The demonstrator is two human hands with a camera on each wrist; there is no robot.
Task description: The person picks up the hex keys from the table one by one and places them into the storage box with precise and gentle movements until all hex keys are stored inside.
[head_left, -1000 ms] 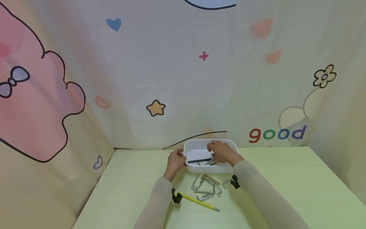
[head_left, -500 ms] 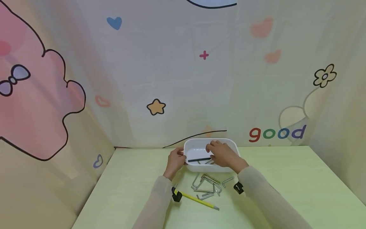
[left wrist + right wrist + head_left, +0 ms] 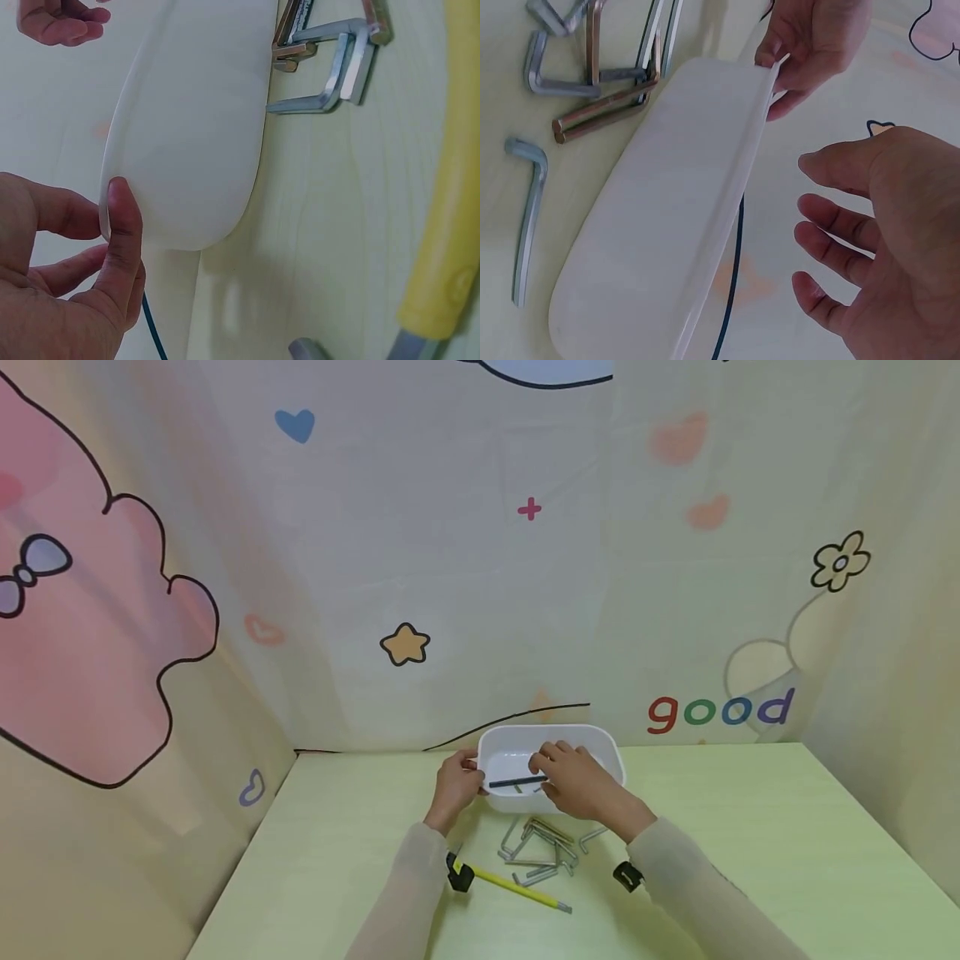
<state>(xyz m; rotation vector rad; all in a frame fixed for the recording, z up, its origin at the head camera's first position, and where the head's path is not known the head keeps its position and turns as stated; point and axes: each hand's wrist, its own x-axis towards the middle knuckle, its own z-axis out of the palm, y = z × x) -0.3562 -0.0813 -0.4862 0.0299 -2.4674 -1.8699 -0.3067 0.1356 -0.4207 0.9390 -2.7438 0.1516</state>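
A white plastic box (image 3: pixel 517 803) stands at the back of the table. My left hand (image 3: pixel 454 789) pinches its left rim between thumb and fingers, plain in the left wrist view. Over the box hovers my right hand (image 3: pixel 581 783); in the right wrist view its fingers (image 3: pixel 832 247) are loosely bent, apart, with nothing between them. Inside the box lies a black rod (image 3: pixel 517 782) near the front wall, its right end overlapped by the right hand. A small brass-coloured piece (image 3: pixel 518 789) shows beside the rod. The hand hides the right part of the box floor.
Several silver and bronze hex keys (image 3: pixel 531 862) lie piled before the box, and one silver hex key (image 3: pixel 529 225) lies apart to the right. A yellow-handled tool (image 3: pixel 517 888) with metal ends lies nearest me. A printed cloth wall (image 3: pixel 480 610) rises behind the box.
My right hand has shifted left and nearer over the box, now covering thin pieces that showed inside. Its wrist drew back to the right. The left hand keeps its hold on the rim.
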